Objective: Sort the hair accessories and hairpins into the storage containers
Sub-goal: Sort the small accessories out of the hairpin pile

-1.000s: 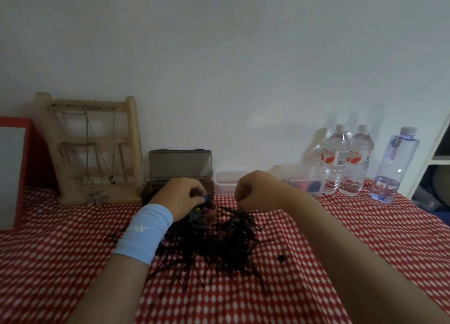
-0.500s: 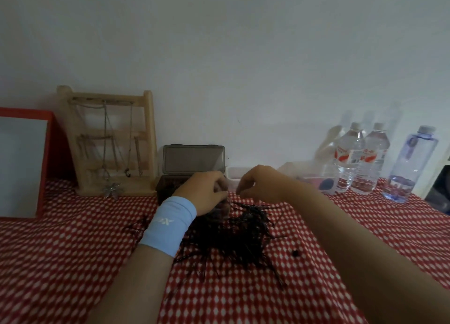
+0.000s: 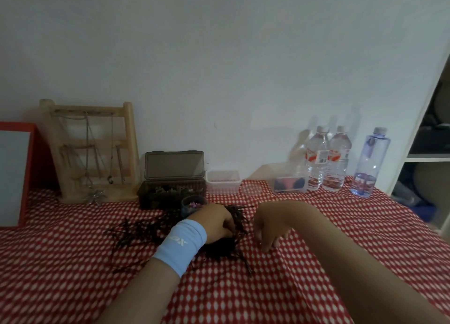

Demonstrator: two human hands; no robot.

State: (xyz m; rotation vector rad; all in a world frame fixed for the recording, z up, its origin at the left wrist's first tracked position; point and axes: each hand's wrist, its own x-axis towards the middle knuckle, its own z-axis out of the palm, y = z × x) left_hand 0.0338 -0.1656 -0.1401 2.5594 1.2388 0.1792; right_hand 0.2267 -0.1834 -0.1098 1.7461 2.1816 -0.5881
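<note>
Along the far edge of the surface [image 3: 365,226], against the wall, a dark translucent box [image 3: 170,192] stands with its lid raised; small mixed pieces lie inside, too dim to name. Touching its front right corner is a small round cup [image 3: 191,204] holding tiny purple bits. Just right of the box sits a clear tub [image 3: 222,181] that looks to hold nothing distinct, then a clear case [image 3: 289,184] with dark and pink items inside. A heap of dark hairpins [image 3: 146,233] spreads over the middle of the surface, in front of the box. The left hand [image 3: 214,223], with a light blue wristband [image 3: 181,245], lies on the heap, fingers curled down into the pins; whether its grip has closed on any cannot be told. The right hand [image 3: 270,228] hovers beside the heap, fingers loosely curled, holding nothing visible. Both forearms are cut off by the bottom edge.
</note>
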